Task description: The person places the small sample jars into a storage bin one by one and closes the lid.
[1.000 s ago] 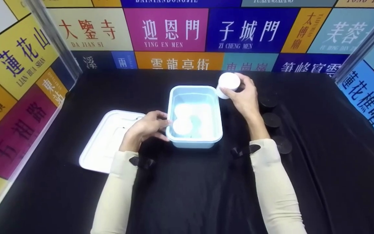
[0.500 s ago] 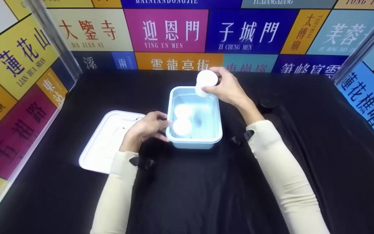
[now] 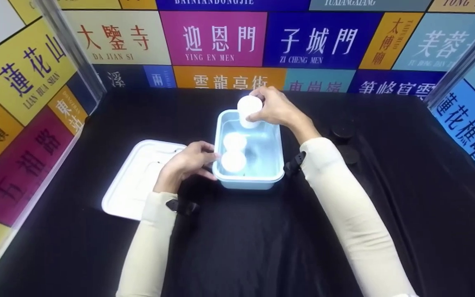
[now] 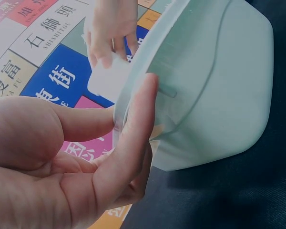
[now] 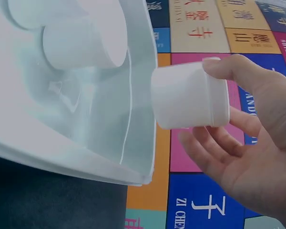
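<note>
A pale blue-green plastic box [image 3: 249,185] stands without its lid in the middle of the black cloth. Two white lidded jars, a rear one [image 3: 235,141] and a front one [image 3: 233,161], sit along its left side. My left hand [image 3: 190,161] pinches the left rim; the left wrist view shows thumb and finger [image 4: 145,102] on either side of the wall. Over the far end of the box, my right hand [image 3: 278,108] holds a third white jar [image 3: 248,106] by its cap end. That jar [image 5: 190,95] is above the rim in the right wrist view.
A white rectangular box lid [image 3: 128,194] lies on the cloth at the left, partly under the left forearm. Dark round discs, a far one [image 3: 342,131] and a nearer one [image 3: 349,155], lie at the right beside the right forearm. Colourful sign panels [image 3: 212,39] surround the tabletop.
My right hand has carried the white jar leftward from beyond the box's far right corner to over its far end. My left hand stays on the rim.
</note>
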### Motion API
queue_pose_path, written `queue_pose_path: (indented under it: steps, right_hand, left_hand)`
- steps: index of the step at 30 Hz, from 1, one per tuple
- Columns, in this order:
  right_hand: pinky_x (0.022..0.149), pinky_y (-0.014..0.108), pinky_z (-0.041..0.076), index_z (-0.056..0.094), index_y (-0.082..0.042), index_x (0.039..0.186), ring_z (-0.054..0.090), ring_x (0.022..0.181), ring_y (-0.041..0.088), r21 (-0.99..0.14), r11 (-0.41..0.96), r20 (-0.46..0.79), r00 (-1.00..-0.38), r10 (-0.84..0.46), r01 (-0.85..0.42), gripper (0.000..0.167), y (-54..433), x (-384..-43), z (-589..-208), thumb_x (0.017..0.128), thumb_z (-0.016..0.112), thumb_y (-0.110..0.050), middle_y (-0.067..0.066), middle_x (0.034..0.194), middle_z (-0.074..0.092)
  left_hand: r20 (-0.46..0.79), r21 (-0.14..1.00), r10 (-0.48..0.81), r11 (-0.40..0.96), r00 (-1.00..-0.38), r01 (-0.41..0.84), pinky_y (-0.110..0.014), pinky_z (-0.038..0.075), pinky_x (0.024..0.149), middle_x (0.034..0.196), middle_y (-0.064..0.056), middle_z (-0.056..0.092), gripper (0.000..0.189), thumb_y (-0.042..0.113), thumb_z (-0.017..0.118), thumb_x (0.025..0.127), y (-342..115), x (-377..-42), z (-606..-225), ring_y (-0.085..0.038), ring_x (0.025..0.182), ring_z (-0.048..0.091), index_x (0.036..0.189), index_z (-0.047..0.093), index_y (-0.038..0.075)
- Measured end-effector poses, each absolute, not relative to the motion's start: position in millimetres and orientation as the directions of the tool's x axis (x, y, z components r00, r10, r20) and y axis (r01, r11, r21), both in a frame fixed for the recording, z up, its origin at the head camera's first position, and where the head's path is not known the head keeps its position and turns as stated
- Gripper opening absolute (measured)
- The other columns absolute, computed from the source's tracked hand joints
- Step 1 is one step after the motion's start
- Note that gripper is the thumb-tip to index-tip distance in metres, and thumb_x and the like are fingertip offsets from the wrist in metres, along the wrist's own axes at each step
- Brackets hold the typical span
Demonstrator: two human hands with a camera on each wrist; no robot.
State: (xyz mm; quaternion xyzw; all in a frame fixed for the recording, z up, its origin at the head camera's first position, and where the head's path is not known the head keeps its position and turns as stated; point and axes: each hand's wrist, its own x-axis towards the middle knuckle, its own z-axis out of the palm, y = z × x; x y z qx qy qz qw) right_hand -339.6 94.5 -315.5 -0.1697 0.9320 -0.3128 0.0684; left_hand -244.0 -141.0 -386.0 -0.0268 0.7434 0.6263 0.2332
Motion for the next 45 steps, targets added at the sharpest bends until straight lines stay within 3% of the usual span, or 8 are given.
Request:
queue_pose_path:
  steps: [11,29,45]
  right_hand:
    - [0.119,0.048,0.045,0.049,-0.011,0.144,0.050,0.123,0.028,-0.523,0.808,-0.175,-0.894,-0.412,-0.270,0.064,83,-343,-318,0.086,0.077,-0.014,0.011,0.142,0.054]
    - [0.122,0.050,0.040,0.051,-0.017,0.144,0.042,0.130,0.028,-0.435,0.869,-0.236,-0.901,-0.364,-0.237,0.061,61,-341,-328,0.088,0.072,-0.007,0.011,0.149,0.043]
    - [0.114,0.050,0.047,0.047,-0.015,0.144,0.044,0.127,0.029,-0.362,0.904,-0.277,-0.900,-0.337,-0.227,0.065,50,-340,-336,0.086,0.073,-0.003,0.015,0.146,0.042]
  left_hand:
    - [-0.387,0.913,0.241,0.232,-0.890,-0.334,-0.037,0.069,0.071,0.114,-0.020,0.054,0.042,0.007,0.053,0.102,-141,-244,-386,-0.027,0.094,0.064,0.139,0.038,-0.007]
    - [-0.382,0.917,0.248,0.224,-0.890,-0.331,-0.036,0.069,0.071,0.112,-0.020,0.054,0.042,0.007,0.054,0.102,-141,-245,-386,-0.027,0.090,0.065,0.138,0.038,-0.007]
    - [-0.384,0.916,0.250,0.221,-0.889,-0.334,-0.036,0.069,0.071,0.111,-0.019,0.053,0.042,0.007,0.053,0.102,-140,-244,-387,-0.026,0.090,0.064,0.138,0.038,-0.007]
